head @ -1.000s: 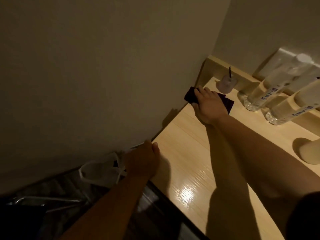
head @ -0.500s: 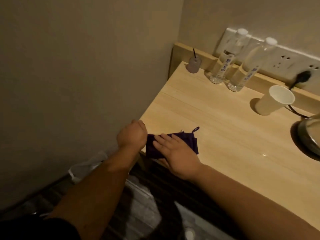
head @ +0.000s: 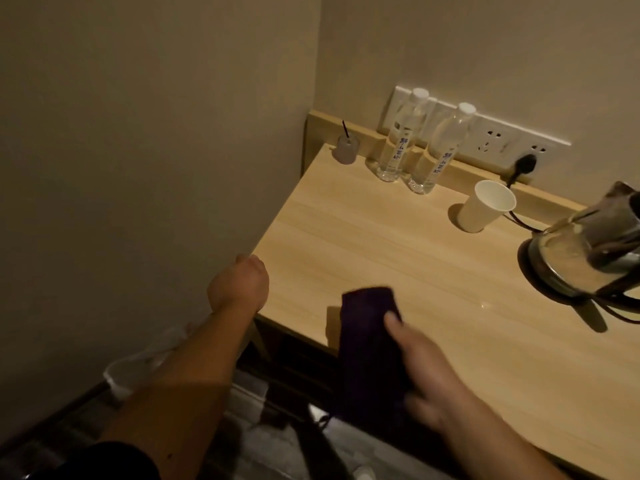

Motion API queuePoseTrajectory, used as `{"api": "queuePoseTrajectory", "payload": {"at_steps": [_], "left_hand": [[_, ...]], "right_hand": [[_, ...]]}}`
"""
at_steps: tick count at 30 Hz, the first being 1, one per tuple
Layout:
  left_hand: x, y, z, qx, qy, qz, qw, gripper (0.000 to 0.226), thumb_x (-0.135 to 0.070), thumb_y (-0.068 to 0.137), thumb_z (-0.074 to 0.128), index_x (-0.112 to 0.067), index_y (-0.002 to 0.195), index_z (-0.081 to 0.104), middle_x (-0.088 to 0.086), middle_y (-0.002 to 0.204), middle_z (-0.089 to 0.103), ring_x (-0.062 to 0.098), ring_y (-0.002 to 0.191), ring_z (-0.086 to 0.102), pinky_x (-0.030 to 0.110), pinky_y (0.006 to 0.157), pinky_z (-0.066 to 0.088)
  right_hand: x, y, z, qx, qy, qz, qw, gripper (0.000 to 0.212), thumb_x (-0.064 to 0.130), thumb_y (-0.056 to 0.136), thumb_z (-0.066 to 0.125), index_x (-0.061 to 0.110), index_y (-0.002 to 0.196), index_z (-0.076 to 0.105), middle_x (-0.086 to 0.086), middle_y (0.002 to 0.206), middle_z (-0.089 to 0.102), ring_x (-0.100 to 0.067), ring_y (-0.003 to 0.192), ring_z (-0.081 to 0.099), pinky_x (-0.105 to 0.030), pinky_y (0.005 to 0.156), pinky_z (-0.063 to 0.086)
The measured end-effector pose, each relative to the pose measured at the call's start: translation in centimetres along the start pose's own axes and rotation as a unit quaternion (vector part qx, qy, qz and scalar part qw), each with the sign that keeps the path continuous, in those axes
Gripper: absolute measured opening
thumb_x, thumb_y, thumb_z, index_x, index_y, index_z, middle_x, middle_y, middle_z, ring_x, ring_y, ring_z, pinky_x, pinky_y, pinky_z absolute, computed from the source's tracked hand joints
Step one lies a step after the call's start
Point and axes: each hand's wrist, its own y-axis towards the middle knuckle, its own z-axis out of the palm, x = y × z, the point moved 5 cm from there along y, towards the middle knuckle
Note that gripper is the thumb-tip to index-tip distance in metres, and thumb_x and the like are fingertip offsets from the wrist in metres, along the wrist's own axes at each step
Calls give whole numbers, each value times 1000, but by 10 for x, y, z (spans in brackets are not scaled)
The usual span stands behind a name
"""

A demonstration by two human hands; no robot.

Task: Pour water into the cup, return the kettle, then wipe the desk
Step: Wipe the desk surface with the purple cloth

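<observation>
My right hand (head: 420,375) grips a dark purple cloth (head: 369,341) at the front edge of the light wooden desk (head: 398,258); the cloth hangs partly past the edge and looks lifted. My left hand (head: 240,282) is a closed fist resting at the desk's front left corner, holding nothing. A white paper cup (head: 485,206) stands near the back, its contents hidden. The glass kettle (head: 588,251) sits on its base at the right edge of view.
Two clear water bottles (head: 412,143) and a small diffuser jar (head: 345,148) stand along the back ledge by the wall corner. A socket strip with a black plug (head: 524,164) is behind the cup. A bin with a white liner (head: 135,368) stands below left.
My right hand drew the cloth from the far corner back to the front edge, then shifted right and lifted it. My left fist stayed at the desk's corner. The view swung right.
</observation>
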Motion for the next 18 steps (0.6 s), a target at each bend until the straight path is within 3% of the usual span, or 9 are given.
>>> {"api": "queuePoseTrajectory", "payload": {"at_steps": [2, 4, 6, 8, 11, 13, 15, 16, 18], "left_hand": [[-1, 0, 0, -3, 3, -6, 1000, 51, -37, 101, 17, -5, 112, 56, 22, 104, 65, 39, 90, 62, 39, 69, 43], [-1, 0, 0, -5, 8, -12, 1000, 48, -37, 101, 18, -6, 110, 54, 22, 101, 66, 40, 89, 62, 40, 71, 46], [0, 0, 0, -5, 15, -13, 1000, 45, -37, 101, 20, -8, 109, 53, 21, 99, 66, 40, 88, 62, 40, 71, 46], [-1, 0, 0, -4, 16, -16, 1000, 44, -37, 101, 21, -9, 110, 53, 19, 99, 67, 39, 88, 63, 39, 71, 44], [1, 6, 3, 9, 39, -60, 997, 48, -43, 100, 16, -13, 109, 53, 15, 95, 66, 36, 88, 63, 37, 68, 41], [1, 6, 4, -3, 36, -48, 998, 53, -45, 95, 11, -13, 97, 54, 11, 75, 60, 32, 72, 62, 33, 62, 41], [0, 2, 7, -12, 60, 10, 998, 52, -37, 96, 14, -8, 86, 57, 8, 61, 49, 26, 52, 51, 31, 53, 41], [1, 1, 10, -25, 85, 28, 996, 49, -32, 99, 15, -8, 87, 56, 7, 62, 48, 25, 52, 47, 32, 53, 40], [7, 4, 11, -12, 50, -16, 999, 42, -36, 101, 19, -13, 95, 53, 6, 70, 50, 27, 63, 50, 33, 61, 39]], "right_hand": [[58, 20, -3, -41, -53, -84, 994, 30, 36, 97, 48, 14, 110, 65, -17, 105, 72, -35, 97, 68, -47, 87, 49], [124, 52, 1, -78, -191, -212, 955, 24, 35, 98, 46, 19, 102, 64, -20, 101, 70, -37, 93, 66, -46, 78, 50], [177, 94, 10, -116, -354, -327, 869, 23, 33, 99, 44, 18, 104, 61, -11, 87, 65, -38, 87, 62, -40, 68, 46], [212, 144, 25, -140, -496, -400, 758, 25, 27, 99, 44, 16, 119, 55, 0, 87, 61, -30, 87, 59, -34, 62, 41], [220, 231, 41, -94, -673, -401, 614, 40, 20, 97, 45, 17, 136, 45, -11, 129, 57, -30, 114, 53, -42, 94, 43], [197, 274, 39, -65, -775, -346, 525, 51, 30, 99, 41, 14, 147, 32, -14, 151, 36, -33, 136, 34, -45, 111, 27], [186, 289, 37, -63, -783, -355, 507, 57, 38, 99, 36, 14, 150, 24, -8, 158, 24, -28, 144, 21, -44, 117, 15], [185, 290, 35, -61, -779, -361, 509, 58, 39, 99, 34, 15, 151, 23, -6, 159, 22, -27, 145, 18, -43, 117, 13], [184, 285, 31, -47, -781, -358, 510, 58, 39, 100, 34, 15, 151, 22, -5, 159, 20, -25, 146, 16, -43, 117, 11]]}}
